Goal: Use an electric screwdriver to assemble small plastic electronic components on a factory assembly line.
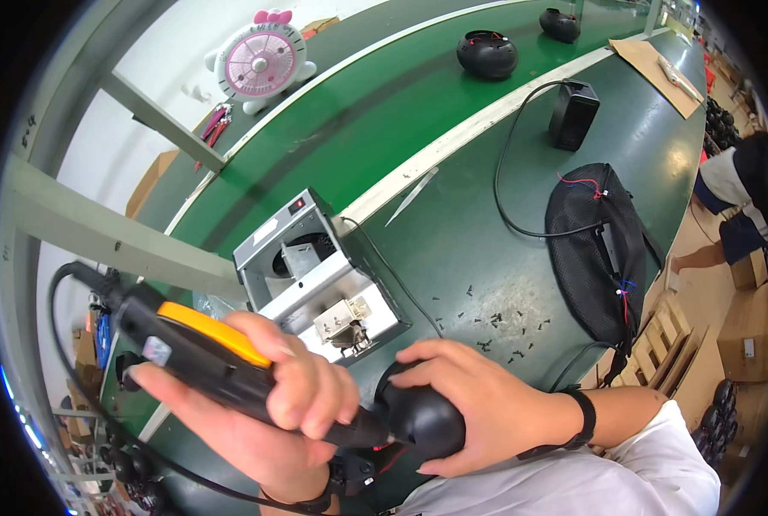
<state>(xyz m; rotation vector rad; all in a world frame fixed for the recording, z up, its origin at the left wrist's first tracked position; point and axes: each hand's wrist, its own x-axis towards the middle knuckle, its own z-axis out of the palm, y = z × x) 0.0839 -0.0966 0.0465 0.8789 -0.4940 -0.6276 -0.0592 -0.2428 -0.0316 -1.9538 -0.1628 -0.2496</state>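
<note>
My left hand (285, 413) is wrapped round a black electric screwdriver (203, 353) with a yellow lever, its cable curving off to the left. The driver's tip points down and right, touching or very near a small black rounded housing (427, 421). That housing sits under the fingers of my right hand (474, 404), which grips it from the right side. A bit of red wire (390, 460) shows below the driver's tip. Just beyond my hands stands a grey metal screw feeder (319, 275). Several small dark screws (497, 320) lie scattered on the green table.
A black mesh bag (592, 249) with wires lies at the right, cabled to a black box-shaped device (574, 115). Black round shells (487, 55) sit on the green belt (358, 120) behind a pale rail. A pink-and-white fan (261, 62) stands far left. Another person (740, 193) is at far right.
</note>
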